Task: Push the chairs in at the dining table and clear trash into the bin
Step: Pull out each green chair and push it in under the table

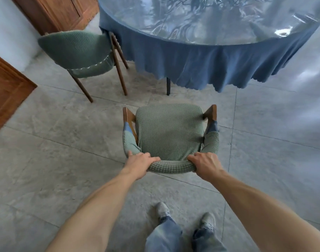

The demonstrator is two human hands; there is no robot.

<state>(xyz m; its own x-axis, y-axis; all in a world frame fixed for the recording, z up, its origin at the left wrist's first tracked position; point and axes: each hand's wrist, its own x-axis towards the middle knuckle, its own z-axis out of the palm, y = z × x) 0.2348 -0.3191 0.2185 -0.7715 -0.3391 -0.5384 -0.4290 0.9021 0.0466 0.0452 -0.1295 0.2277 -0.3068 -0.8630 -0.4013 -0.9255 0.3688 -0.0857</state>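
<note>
Green fabric-covered wooden armchair (169,135), standing apart from the round blue-draped desk (191,59) ahead; left grip (140,165) and right grip (206,165) curl around its backrest. A second green chair (77,51) stands ahead-left.

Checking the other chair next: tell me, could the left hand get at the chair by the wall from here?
Probably not: the left hand grips the near chair, and the far chair stands well off across bare floor.
</note>
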